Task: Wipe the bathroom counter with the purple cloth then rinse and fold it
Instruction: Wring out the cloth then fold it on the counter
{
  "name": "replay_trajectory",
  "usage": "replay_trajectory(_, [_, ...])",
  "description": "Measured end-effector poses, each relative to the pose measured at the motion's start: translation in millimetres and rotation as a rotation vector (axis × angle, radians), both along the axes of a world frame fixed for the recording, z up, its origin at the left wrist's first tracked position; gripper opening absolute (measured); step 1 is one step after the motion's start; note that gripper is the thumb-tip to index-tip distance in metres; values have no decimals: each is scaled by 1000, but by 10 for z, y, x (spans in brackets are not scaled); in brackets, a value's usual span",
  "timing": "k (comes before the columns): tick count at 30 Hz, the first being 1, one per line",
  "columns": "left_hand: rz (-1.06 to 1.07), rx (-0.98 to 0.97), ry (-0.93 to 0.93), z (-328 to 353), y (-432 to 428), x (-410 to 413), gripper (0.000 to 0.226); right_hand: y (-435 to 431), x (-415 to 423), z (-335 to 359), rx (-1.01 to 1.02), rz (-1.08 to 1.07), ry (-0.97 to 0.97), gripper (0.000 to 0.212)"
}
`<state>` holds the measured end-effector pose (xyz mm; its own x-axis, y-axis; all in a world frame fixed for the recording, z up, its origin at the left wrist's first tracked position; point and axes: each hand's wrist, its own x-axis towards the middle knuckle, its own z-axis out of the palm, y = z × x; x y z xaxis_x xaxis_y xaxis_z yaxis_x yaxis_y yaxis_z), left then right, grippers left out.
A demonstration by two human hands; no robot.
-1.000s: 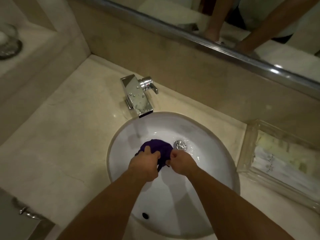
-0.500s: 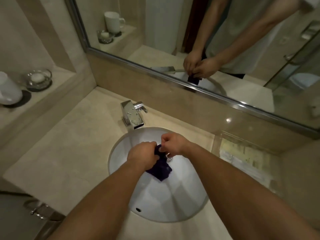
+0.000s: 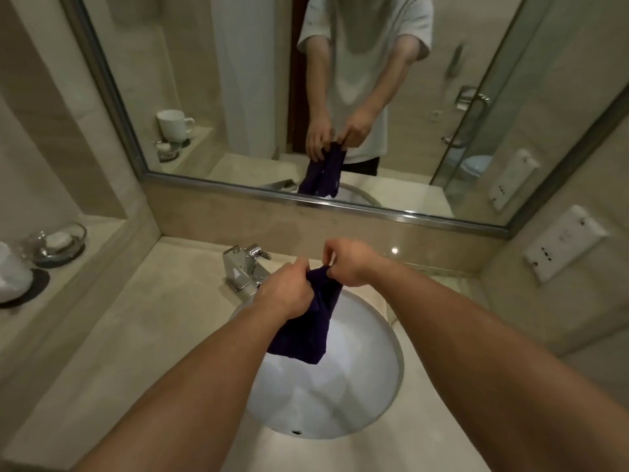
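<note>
The purple cloth (image 3: 311, 330) hangs in the air above the white oval sink (image 3: 371, 400), bunched at its top edge and drooping toward the basin. My left hand (image 3: 287, 294) grips the top of the cloth from the left. My right hand (image 3: 349, 264) pinches the same top edge from the right, with the two hands close together. The beige marble counter (image 3: 149, 328) surrounds the sink. The chrome faucet (image 3: 243, 269) stands just behind and left of my hands, and no water stream is visible.
A raised ledge at the left holds a glass soap dish (image 3: 59, 243) and a white cup (image 3: 12, 272) on a dark coaster. The mirror (image 3: 340, 97) spans the wall behind. A wall socket plate (image 3: 565, 247) sits at the right.
Both hands have lifted the cloth out of the sink basin and let it hang longer. The camera has tilted up, so more of the mirror shows.
</note>
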<state>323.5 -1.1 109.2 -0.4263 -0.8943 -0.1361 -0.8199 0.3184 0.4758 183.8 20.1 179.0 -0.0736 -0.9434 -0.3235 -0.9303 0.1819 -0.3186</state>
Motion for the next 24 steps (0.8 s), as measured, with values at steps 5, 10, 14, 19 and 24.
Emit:
replay_trajectory(5, [60,-77,126,419,-11,19,24,119,104,425,-88,7,55,28])
replay_trajectory(10, [-25,-332,-88,813,-77,55,26,140,52,720,-121,44,91,28])
replay_trajectory(14, [-63,-548,-224,1138,-101,95,23,120,54,1002,-119,96,142,35])
replay_trajectory(19, [-32,-566,-53,1524,-128,87,20,177,-27,1260,-45,143,143,35])
replay_trajectory(24, [9,-367,224,1717,-189,63,15,191,-144,1416,-83,131,-10,28])
